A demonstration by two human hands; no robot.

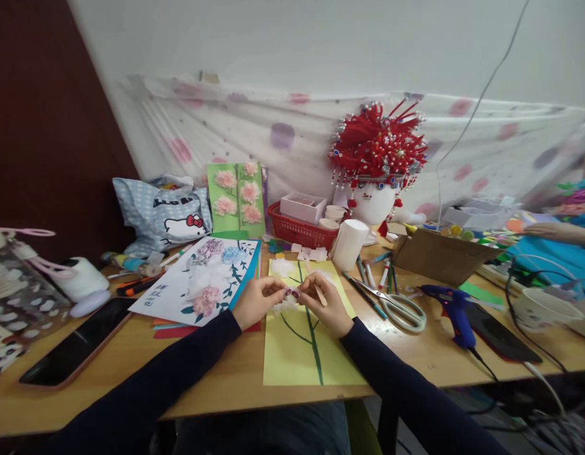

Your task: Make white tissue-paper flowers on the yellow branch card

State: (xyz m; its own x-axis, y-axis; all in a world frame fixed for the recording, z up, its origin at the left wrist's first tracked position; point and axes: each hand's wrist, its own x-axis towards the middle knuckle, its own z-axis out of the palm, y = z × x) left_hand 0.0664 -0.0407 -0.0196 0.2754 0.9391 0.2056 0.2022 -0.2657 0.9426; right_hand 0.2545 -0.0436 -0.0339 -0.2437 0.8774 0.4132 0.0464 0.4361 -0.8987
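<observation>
My left hand and my right hand meet over a yellow sheet of paper. Both pinch a small tuft of white, fluffy, tissue-like material between their fingertips, and dark red spots show where the fingers meet. A green branching stem runs up the sheet. Another white fluffy tuft lies near its upper left. To the left, a white sheet with flower pictures and several white tufts on it rests over coloured papers.
Scissors, markers and a blue glue gun lie on the right. Behind stand a white roll, a red basket and a red beaded headdress. A phone lies left; another person's arm is far right.
</observation>
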